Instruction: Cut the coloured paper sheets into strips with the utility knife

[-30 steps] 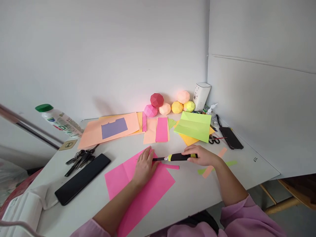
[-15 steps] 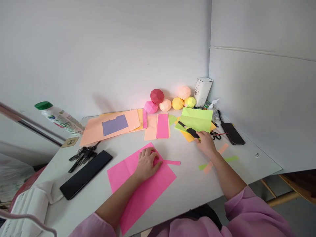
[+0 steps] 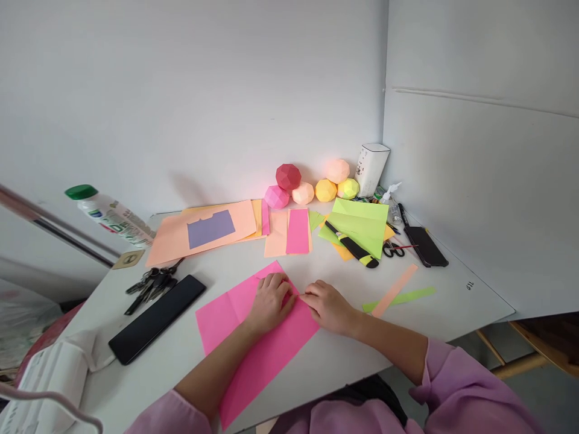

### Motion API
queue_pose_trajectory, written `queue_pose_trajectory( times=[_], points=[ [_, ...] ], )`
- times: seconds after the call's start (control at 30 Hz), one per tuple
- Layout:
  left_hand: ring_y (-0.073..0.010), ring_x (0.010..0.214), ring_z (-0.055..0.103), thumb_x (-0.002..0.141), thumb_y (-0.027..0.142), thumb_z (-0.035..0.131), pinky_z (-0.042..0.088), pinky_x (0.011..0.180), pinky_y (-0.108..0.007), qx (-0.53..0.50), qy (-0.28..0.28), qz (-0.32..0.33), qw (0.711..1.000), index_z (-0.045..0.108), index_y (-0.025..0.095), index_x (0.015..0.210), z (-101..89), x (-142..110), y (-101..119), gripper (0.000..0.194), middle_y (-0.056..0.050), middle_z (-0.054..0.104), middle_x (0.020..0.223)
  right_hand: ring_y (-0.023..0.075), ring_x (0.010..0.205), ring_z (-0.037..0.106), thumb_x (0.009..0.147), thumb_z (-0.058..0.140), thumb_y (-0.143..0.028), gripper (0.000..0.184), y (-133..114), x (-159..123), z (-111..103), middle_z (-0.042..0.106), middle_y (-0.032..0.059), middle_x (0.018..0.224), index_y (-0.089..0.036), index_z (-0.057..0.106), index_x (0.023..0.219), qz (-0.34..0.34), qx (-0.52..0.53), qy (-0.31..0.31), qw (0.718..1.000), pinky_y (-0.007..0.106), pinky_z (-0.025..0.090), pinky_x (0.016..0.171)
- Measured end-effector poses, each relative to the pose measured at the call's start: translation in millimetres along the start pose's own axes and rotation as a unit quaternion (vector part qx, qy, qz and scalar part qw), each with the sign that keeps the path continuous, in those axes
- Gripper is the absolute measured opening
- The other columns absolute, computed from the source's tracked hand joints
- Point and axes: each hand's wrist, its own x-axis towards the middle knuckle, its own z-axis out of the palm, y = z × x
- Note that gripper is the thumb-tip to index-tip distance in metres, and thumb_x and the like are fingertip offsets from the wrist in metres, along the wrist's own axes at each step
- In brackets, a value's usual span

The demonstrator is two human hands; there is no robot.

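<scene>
Near the bench's (image 3: 348, 355) front edge, I'm watching the left hand (image 3: 271, 301) pressing the pink sheet (image 3: 266, 367), grip apart, the right hand (image 3: 328, 307) overlapping its edge, grip together.

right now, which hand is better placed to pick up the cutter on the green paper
Probably the right: the right grip is nearer the cutter, whose handle end lies toward that side, while the left grip rests farther off on the pink sheet.
</scene>
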Motion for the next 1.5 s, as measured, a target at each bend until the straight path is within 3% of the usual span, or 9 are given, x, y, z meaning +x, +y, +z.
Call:
queue_pose_trajectory(
  times=[0.23,0.37,0.53,0.73,0.83,1.0,1.13,1.3,1.5],
  points=[
    [-0.0265,0.102,0.058,0.090,0.028,0.037,0.045,0.087,-0.044,0.079,-0.016,-0.003,0.997,0.062,0.020,0.101,-24.3,-2,-18,0.029,-0.012,0.061,0.113,0.0184,0.084,0.053,0.083,0.047,-0.001,0.028,3,-1,0,0.061,0.0069,0.087,-0.017,0.066,0.096,0.027,0.012,0.002,1.000,0.030,0.047,0.075],
    [-0.0326,0.120,0.050,0.085,0.047,0.043,0.043,0.092,-0.046,0.122,-0.138,-0.080,0.980,0.053,0.016,0.124,-36.3,-16,-42,0.051,-0.016,0.054,0.132,0.0173,0.081,0.053,0.082,0.047,0.000,0.028,4,-2,4,0.060,0.0061,0.085,-0.018,0.066,0.094,0.029,0.000,-0.004,1.000,0.029,0.045,0.073],
    [-0.0386,0.141,0.016,0.078,0.072,0.036,0.026,0.106,-0.054,0.126,-0.214,-0.128,0.960,0.033,0.008,0.143,-14.1,-33,-54,0.091,-0.022,0.022,0.152,0.0172,0.079,0.052,0.079,0.049,0.002,0.029,2,-1,8,0.058,0.0056,0.082,-0.017,0.066,0.093,0.049,-0.032,-0.020,0.998,0.029,0.044,0.072],
    [-0.0373,0.141,0.010,0.080,0.073,0.034,0.021,0.109,-0.055,0.114,-0.180,-0.104,0.971,0.016,0.008,0.148,7.3,-34,-57,0.096,-0.021,0.016,0.153,0.0180,0.075,0.054,0.074,0.046,0.002,0.033,11,2,0,0.058,0.0061,0.079,-0.016,0.066,0.093,0.084,-0.050,-0.017,0.995,0.028,0.045,0.067],
    [-0.0353,0.142,0.009,0.081,0.071,0.035,0.019,0.111,-0.053,0.109,-0.155,-0.077,0.979,0.015,0.009,0.149,10.9,-31,-55,0.094,-0.020,0.017,0.154,0.0201,0.082,0.056,0.076,0.043,-0.003,0.039,27,-9,-28,0.061,0.0075,0.085,-0.019,0.064,0.105,0.128,-0.069,0.078,0.986,0.029,0.047,0.071],
    [-0.0365,0.142,0.010,0.082,0.073,0.030,0.017,0.112,-0.054,0.109,-0.147,-0.075,0.980,0.027,0.008,0.145,11.6,-25,-38,0.091,-0.021,0.020,0.153,0.0244,0.089,0.058,0.081,0.042,-0.011,0.035,59,-64,-84,0.064,0.0116,0.092,-0.017,0.067,0.105,0.311,-0.201,0.333,0.867,0.034,0.047,0.075],
    [-0.0386,0.141,0.012,0.084,0.072,0.027,0.017,0.111,-0.056,0.113,-0.141,-0.073,0.981,0.035,0.006,0.142,10.6,-23,-24,0.088,-0.021,0.023,0.152,0.0279,0.082,0.057,0.079,0.043,-0.016,0.034,71,-110,-93,0.063,0.0137,0.087,-0.012,0.069,0.099,0.474,-0.253,0.293,0.791,0.035,0.042,0.059],
    [-0.0394,0.140,0.013,0.086,0.068,0.030,0.016,0.111,-0.058,0.103,-0.121,-0.065,0.985,0.037,0.005,0.140,10.6,-22,-11,0.083,-0.023,0.026,0.150,0.0320,0.088,0.054,0.082,0.040,-0.019,0.034,57,-112,-75,0.061,0.0184,0.092,-0.010,0.069,0.098,0.480,-0.235,0.215,0.817,0.037,0.043,0.057],
    [-0.0329,0.143,0.005,0.090,0.055,0.034,0.016,0.113,-0.055,0.029,-0.117,-0.078,0.990,0.013,0.005,0.147,11.2,-22,-1,0.079,-0.024,0.012,0.154,0.0257,0.097,0.057,0.087,0.045,-0.031,0.035,11,-65,-40,0.061,0.0125,0.108,-0.017,0.060,0.114,0.304,-0.026,0.169,0.937,0.038,0.051,0.077]
  ],
)
